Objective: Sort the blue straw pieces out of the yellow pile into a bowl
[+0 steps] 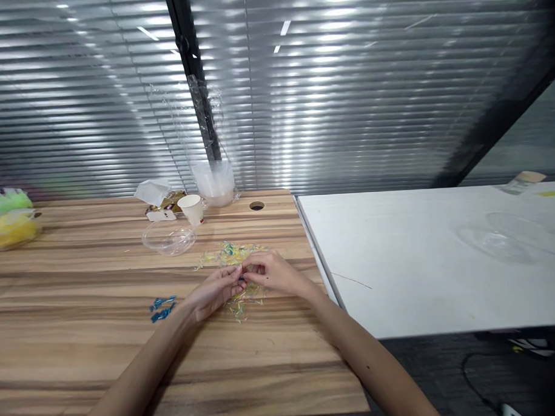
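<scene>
My left hand and my right hand meet over the wooden table, fingertips pinched together. A speck of dark blue shows between them, but it is too small to name and mostly hidden by the fingers. Around and beneath both hands lies a loose scatter of thin yellow, clear and blue strips, partly covered by the hands. To the left of my left wrist, several shiny blue pieces lie in a small group on the wood.
Behind the strips stand a clear plastic lid or dish, a paper cup, a tissue pack and a translucent tub. Bagged green and yellow material sits far left. A white table adjoins on the right, holding clear plastic dishes.
</scene>
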